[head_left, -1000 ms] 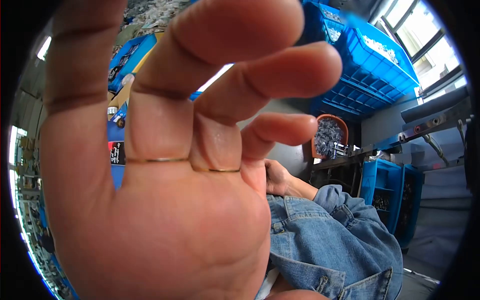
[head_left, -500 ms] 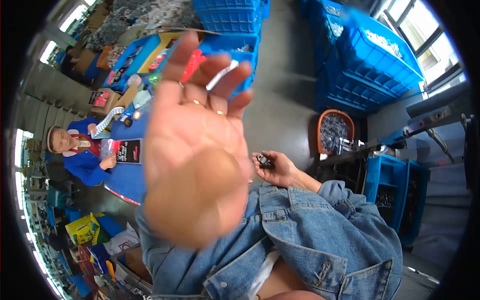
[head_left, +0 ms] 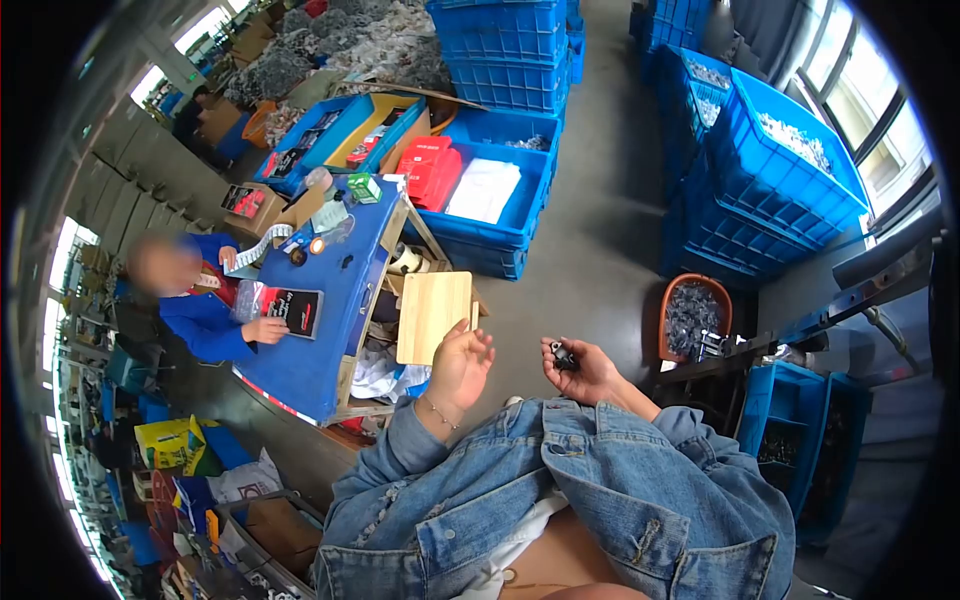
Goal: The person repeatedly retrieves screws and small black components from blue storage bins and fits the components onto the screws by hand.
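My left hand (head_left: 462, 370) is raised palm up in front of my denim jacket, its fingers loosely curled and apart, with nothing seen in it. A bracelet circles that wrist. To its right, my right hand (head_left: 585, 372) holds a small dark metal part (head_left: 564, 356) between curled fingers and thumb. The two hands do not touch. Just beyond my left hand is a light wooden board (head_left: 434, 317) beside the blue table.
At the blue table (head_left: 335, 375), a co-worker (head_left: 205, 310) handles packaging. Blue crates (head_left: 500, 235) stand ahead, and more stacked crates (head_left: 725, 215) to the right. A brown tub (head_left: 692, 318) of metal parts sits on the floor, near blue bins (head_left: 775, 420).
My left hand has dropped from close before the camera to beside my lap, uncovering the table and board. My right hand still holds the dark part, now in fuller view.
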